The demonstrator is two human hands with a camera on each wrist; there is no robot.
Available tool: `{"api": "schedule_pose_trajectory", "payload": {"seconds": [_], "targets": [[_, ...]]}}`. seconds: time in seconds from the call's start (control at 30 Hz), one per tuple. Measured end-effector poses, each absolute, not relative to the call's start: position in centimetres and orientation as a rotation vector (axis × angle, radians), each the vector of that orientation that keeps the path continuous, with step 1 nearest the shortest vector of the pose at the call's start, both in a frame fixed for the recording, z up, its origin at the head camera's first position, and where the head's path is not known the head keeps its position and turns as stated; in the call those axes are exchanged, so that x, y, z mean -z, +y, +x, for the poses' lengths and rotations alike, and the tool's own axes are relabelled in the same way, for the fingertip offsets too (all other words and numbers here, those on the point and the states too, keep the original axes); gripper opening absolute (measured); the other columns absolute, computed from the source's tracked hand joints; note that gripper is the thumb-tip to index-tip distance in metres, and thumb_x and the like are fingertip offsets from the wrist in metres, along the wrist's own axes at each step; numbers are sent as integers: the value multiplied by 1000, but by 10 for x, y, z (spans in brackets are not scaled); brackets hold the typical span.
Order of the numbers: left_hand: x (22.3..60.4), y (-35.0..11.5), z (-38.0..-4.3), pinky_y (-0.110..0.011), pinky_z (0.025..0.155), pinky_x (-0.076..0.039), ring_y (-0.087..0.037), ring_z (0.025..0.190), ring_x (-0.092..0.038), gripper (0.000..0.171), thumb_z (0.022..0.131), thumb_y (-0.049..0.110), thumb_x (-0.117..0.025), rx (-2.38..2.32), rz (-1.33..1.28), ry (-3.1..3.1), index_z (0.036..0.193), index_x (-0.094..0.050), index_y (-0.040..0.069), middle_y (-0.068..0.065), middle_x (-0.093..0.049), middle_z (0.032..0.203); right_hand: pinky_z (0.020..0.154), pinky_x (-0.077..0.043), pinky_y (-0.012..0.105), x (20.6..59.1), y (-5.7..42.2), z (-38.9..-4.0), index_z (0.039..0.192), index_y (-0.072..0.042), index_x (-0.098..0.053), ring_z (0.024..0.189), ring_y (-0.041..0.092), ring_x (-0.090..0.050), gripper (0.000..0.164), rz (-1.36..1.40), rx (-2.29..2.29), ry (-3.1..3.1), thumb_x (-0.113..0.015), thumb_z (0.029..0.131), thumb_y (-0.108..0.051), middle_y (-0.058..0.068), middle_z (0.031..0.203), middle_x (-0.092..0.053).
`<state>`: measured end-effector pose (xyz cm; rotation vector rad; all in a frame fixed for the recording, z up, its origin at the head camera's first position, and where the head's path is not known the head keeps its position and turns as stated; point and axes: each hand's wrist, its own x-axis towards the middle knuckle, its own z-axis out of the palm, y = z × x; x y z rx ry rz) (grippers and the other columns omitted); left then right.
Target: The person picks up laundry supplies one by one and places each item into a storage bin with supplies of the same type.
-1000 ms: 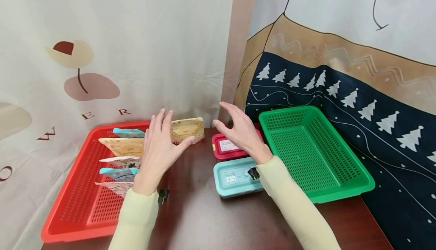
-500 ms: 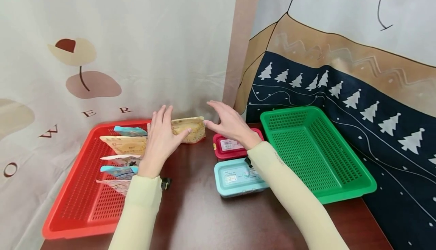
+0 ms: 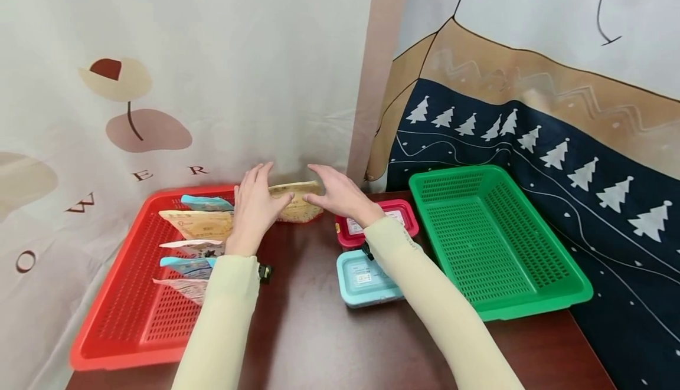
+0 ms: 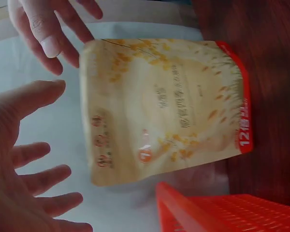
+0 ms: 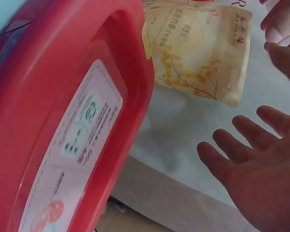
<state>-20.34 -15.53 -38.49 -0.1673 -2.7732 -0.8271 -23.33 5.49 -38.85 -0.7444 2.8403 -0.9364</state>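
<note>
A yellow stand-up pouch (image 3: pixel 297 201) printed with golden flowers stands on the table by the back curtain. My left hand (image 3: pixel 256 207) is at its left side, fingers spread, thumb toward the pouch. From the right, my right hand (image 3: pixel 340 192) reaches to its other side with thumb and fingers apart. In the left wrist view the pouch (image 4: pixel 164 106) shows its full front and a red base, with both hands near its top edge. The right wrist view has the pouch (image 5: pixel 198 53) beyond a red lid, and the right hand (image 5: pixel 261 159) holds nothing.
A red basket (image 3: pixel 114 319) at left holds several pouches standing in a row. Right of the middle are a red lidded box (image 3: pixel 398 210) and a light-blue lidded box (image 3: pixel 366 278). A green basket (image 3: pixel 504 248) stands at right. Curtains hang behind the table.
My right hand has moved left from above the red box to the yellow pouch's right side. The left hand has shifted slightly; the pouch stays in place.
</note>
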Motion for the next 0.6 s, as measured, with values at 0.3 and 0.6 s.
{"api": "schedule_pose_trajectory", "payload": {"seconds": [0.3, 0.6], "targets": [[401, -157, -217, -69, 116, -22, -50, 145, -33, 76, 89, 13, -81, 808, -104, -2837, 154, -42, 2, -28, -43, 153, 115, -41, 41, 399, 47, -245, 157, -9, -43, 141, 25, -48, 71, -661, 901, 2848, -74, 97, -33, 8, 157, -48], [413, -163, -220, -69, 109, -34, -48, 131, -51, 29, 94, 5, -73, 757, -155, -2810, 122, -70, -2, -25, -61, 137, 99, -53, 36, 406, 37, -248, 140, -9, -64, 115, 21, -65, 42, -661, 888, 2887, -70, 101, -23, 8, 132, -69]]}}
